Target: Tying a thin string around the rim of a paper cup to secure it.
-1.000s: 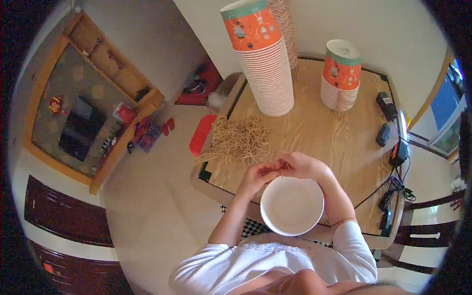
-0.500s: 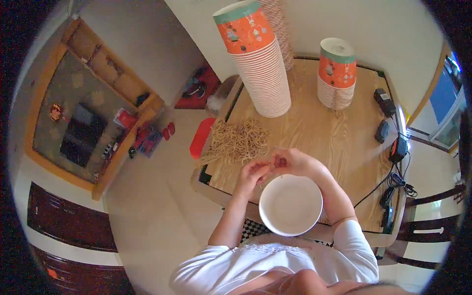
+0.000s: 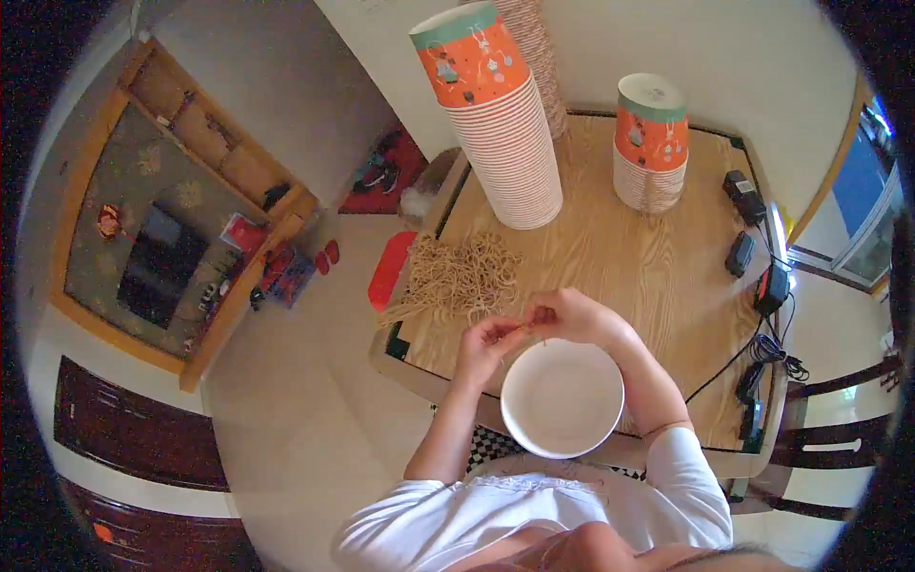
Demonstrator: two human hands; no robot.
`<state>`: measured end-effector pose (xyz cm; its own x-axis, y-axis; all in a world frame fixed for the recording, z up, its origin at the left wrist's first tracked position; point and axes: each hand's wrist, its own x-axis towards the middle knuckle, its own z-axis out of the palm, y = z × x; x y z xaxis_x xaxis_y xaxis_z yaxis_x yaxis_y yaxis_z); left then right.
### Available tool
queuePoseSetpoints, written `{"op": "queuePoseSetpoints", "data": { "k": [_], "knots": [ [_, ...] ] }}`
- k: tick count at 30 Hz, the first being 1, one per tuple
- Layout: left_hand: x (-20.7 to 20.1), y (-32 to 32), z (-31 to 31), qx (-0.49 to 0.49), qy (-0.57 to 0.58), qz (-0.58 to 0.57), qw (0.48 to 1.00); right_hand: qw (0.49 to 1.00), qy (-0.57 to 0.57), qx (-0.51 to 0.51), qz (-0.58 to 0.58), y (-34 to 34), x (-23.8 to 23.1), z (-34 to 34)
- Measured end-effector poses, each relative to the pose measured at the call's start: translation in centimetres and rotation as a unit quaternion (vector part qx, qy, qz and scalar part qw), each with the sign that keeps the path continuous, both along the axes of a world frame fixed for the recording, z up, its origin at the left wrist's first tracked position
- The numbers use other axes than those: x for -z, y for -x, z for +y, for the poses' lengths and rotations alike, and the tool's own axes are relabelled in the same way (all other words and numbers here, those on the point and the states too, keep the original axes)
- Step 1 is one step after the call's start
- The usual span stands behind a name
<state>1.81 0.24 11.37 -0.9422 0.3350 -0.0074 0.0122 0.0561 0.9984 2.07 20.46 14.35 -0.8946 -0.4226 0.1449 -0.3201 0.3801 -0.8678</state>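
Just beyond the rim of a white paper bucket [image 3: 562,405], my two hands meet with fingertips close together. My left hand [image 3: 484,349] is closed in a pinch on a thin tan cord, most of which the fingers hide. Opposite it, my right hand [image 3: 570,316] also pinches, its fingertips on the same cord. The bucket's open mouth faces up, and it stands between my forearms at the table's near edge. A tangled heap of tan cords [image 3: 462,272] lies on the table right behind my left hand.
A tall leaning stack of orange and green paper buckets [image 3: 505,133] rises behind the cords, with a shorter stack [image 3: 651,143] to its right. Black power adapters [image 3: 772,289] and cables line the table's right edge. A red plastic piece [image 3: 391,272] sticks out at the left edge.
My fingers have shifted slightly at the cord, the right hand's fingertips now turned more toward the left's. The bucket and stacks stand as before.
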Motion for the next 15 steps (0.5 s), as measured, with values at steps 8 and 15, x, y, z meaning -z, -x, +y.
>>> {"op": "queuePoseSetpoints", "data": {
  "k": [8,15],
  "knots": [
    [-0.12,-0.19,0.14,-0.026,0.007,0.012,1.000,1.000,-0.011,-0.016,0.015,-0.12,-0.19,-0.07],
    [0.14,-0.10,-0.03,-0.049,0.000,-0.034,0.998,0.999,-0.033,-0.031,0.013,-0.27,-0.96,-0.15]
  ]
}}
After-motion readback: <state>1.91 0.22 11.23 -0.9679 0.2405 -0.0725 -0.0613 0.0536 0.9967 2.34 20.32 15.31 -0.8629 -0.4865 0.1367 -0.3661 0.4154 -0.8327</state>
